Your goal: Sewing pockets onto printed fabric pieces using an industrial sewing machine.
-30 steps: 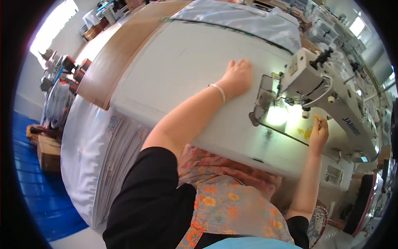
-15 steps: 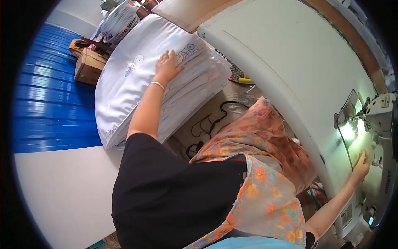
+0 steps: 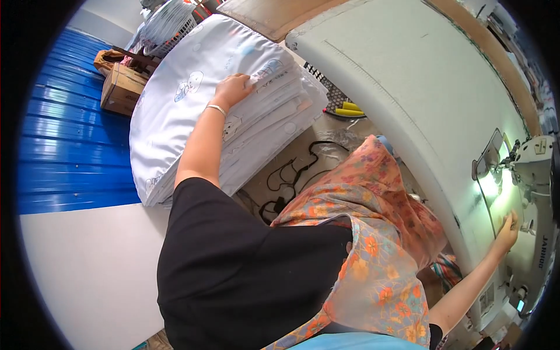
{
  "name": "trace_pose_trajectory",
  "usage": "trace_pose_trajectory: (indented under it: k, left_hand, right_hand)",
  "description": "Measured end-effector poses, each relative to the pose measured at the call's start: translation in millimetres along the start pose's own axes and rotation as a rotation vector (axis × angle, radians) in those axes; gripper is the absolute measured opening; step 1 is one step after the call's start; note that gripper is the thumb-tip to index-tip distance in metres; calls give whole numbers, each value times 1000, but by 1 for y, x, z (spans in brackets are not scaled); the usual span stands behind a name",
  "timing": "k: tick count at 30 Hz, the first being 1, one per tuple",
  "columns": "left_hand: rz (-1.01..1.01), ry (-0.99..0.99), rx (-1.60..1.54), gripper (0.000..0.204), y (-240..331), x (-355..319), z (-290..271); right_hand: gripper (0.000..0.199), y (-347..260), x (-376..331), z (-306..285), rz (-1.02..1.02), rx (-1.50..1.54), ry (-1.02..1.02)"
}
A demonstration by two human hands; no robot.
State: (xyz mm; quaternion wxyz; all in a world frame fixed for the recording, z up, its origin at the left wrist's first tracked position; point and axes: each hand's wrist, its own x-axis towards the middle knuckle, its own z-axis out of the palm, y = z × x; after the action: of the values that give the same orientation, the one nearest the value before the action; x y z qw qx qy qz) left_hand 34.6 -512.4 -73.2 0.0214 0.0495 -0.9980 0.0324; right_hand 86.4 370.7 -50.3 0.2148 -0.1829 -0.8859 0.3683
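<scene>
A tall stack of white printed fabric pieces (image 3: 271, 119) lies to my left, the top one rounded with cartoon figures. My left hand (image 3: 232, 90), with a bracelet at the wrist, rests on it with fingers curled over the edge of the top piece (image 3: 169, 125). Far to the right my right hand (image 3: 507, 232) is at the sewing machine (image 3: 534, 186), below its lit needle area. Its fingers are pressed together, and whatever they may hold is too small to make out.
The long white machine table (image 3: 385, 76) curves along the right. Beside the stack are a cardboard box (image 3: 122, 87) and a white basket (image 3: 169, 38) of bagged goods. Black cords (image 3: 286, 184) lie on the floor by my floral apron (image 3: 379, 262). A white board (image 3: 87, 274) is at lower left.
My left hand went from lying with fingers spread on the top piece to curled fingers at its edge, lifting that edge a little. My right hand stays nearly where it was.
</scene>
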Motion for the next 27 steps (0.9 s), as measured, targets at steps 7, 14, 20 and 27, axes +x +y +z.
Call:
trace_pose_trajectory:
  k: [7, 14, 20, 27]
  left_hand:
    - [-665, 758, -290, 26, -96, 16, 31]
    - [-365, 903, -279, 20, -57, 53, -90]
    - [174, 417, -1707, 27, 207, 137, -153]
    - [928, 266, -600, 41, 471, 121, -113]
  right_hand:
    - [29, -14, -6, 0, 9, -48, -8]
    - [25, -25, -15, 6, 27, 36, 5]
    - [25, -80, -59, 30, -204, 171, 47]
    - [63, -199, -179, 103, -599, -77, -467]
